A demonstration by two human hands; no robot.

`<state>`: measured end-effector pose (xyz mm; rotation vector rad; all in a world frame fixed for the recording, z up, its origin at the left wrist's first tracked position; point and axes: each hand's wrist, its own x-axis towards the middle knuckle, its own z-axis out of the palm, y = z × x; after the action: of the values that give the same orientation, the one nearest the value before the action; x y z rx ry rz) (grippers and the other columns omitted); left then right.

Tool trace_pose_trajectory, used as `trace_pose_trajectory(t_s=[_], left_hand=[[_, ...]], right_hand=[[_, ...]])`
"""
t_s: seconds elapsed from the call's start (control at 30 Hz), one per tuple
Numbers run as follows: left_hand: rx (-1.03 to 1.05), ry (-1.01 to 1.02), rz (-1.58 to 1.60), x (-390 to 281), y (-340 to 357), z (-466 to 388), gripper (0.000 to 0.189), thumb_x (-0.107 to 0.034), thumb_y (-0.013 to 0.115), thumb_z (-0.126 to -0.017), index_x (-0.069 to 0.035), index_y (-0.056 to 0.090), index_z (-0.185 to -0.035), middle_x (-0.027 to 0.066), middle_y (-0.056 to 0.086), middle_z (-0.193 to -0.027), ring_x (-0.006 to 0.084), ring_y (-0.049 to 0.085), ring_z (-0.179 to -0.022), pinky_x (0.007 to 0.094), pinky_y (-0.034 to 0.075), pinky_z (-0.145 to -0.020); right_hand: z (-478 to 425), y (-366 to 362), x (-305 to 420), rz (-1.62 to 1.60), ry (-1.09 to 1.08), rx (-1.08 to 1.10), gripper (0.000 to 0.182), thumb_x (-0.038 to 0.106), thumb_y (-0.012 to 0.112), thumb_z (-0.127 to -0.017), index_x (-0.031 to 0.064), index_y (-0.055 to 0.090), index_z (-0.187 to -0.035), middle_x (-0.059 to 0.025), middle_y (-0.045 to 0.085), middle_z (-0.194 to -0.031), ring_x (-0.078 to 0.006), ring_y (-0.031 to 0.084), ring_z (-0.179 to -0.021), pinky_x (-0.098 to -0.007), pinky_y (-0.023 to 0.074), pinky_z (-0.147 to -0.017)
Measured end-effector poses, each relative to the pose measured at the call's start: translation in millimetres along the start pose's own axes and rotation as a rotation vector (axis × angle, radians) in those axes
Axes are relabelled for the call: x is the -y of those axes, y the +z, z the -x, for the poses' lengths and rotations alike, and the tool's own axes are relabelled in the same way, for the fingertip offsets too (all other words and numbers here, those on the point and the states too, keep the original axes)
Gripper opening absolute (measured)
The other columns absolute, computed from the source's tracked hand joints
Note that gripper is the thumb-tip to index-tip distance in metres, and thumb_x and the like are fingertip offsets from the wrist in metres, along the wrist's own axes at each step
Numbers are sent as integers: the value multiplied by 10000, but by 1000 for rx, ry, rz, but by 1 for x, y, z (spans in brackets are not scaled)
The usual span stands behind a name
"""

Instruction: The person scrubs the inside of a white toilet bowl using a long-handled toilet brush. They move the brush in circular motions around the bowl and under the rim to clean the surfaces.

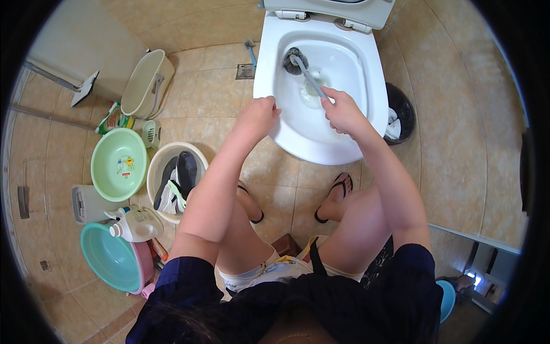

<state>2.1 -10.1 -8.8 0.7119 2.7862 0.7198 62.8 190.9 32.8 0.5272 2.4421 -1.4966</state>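
Note:
A white toilet bowl (378, 86) stands before me with its seat and lid (326, 13) raised at the back. My right hand (341, 111) grips the grey handle of a toilet brush (295, 61), whose round bristle head lies against the bowl's inner left wall. Some water shows at the bottom of the bowl. My left hand (258, 112) is curled beside the bowl's left rim, its fingers folded; nothing is seen sticking out of it, but the inside of the fist is hidden.
Left on the tiled floor are a beige bucket (146, 86), a green basin (120, 172), a tub (155, 148) holding shoes, a turquoise basin (111, 262) and a white jug (139, 225). A black waste bin (406, 114) stands right of the toilet. A small brush (251, 51) lies behind left.

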Motion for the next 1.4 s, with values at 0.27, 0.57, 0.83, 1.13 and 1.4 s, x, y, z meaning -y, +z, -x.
trace_pose_trajectory(t_s=[0.27, 0.57, 0.83, 1.13, 1.4], left_hand=[[-5, 19, -30, 1, 0, 1, 193, -186, 579, -849, 2, 620, -853, 203, 647, -848, 366, 620, -826, 452, 490, -740], [-46, 64, -26, -1, 2, -3, 183, -165, 586, -835, 17, 608, -833, 224, 633, -777, 380, 614, -755, 431, 485, -696], [11, 31, -38, 0, -2, -4, 189, -185, 584, -842, 1, 619, -851, 206, 645, -829, 373, 619, -806, 460, 491, -725], [-12, 43, -51, 1, -1, -3, 186, -178, 578, -845, 4, 614, -838, 206, 644, -803, 372, 620, -796, 461, 490, -717], [-57, 75, -44, 4, 5, -6, 177, -161, 586, -835, 16, 605, -829, 227, 630, -768, 384, 614, -744, 434, 487, -687]], right_hand=[[-3, -3, 1, 7, 31, 36, 380, 139, 411, -924, 79, 498, -1289, -29, 460, -567, -127, 442, -431, -298, 378, -387], [-25, -7, -24, 33, 115, 22, 380, 129, 403, -925, 85, 498, -1290, -26, 460, -575, -124, 409, -423, -294, 361, -382], [-13, -6, -16, 115, 1, 87, 385, 143, 412, -922, 55, 490, -1288, -38, 473, -580, -132, 436, -431, -297, 366, -383], [15, -21, 2, 43, 24, 166, 392, 147, 420, -917, 52, 490, -1290, -30, 463, -571, -133, 450, -447, -288, 365, -384], [10, -30, -5, 73, 51, 208, 414, 158, 426, -920, 100, 470, -1327, -9, 447, -574, -115, 415, -440, -276, 346, -379]])
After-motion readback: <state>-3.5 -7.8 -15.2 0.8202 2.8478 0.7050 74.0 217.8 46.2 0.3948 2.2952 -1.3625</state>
